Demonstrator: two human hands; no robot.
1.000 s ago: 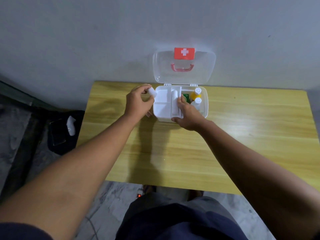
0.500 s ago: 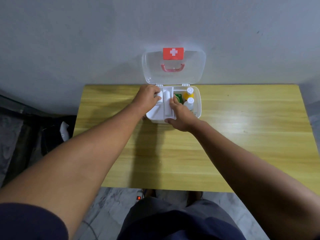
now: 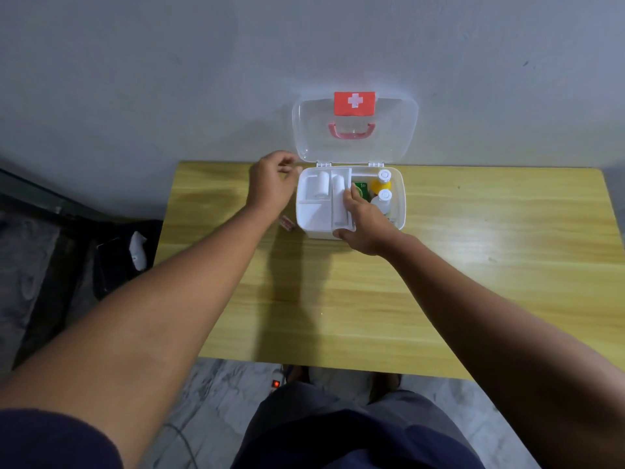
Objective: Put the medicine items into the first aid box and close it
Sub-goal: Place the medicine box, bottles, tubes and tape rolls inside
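The white first aid box (image 3: 401, 194) stands at the table's far edge, its clear lid (image 3: 392, 137) with a red cross label leaning open against the wall. A white inner tray (image 3: 313, 214) fills the box's left half and holds two white bandage rolls (image 3: 320, 186), (image 3: 338, 184). To the right lie a green packet (image 3: 361, 189), a yellow bottle (image 3: 380, 182) and a white bottle (image 3: 384, 201). My right hand (image 3: 363, 225) grips the tray's right edge. My left hand (image 3: 270, 187) hovers just left of the box, fingers loosely apart and empty. A small pink item (image 3: 287, 222) lies on the table left of the box.
The wooden table (image 3: 473, 265) backs onto a grey wall. On the floor to the left sits a dark bag (image 3: 118, 262) with a white object on it. A power strip with a red light (image 3: 276, 384) lies under the table's near edge.
My left hand carried a white bandage roll to the tray, set it in the back left compartment, and has drawn back to the left, empty. My right hand stayed on the tray.
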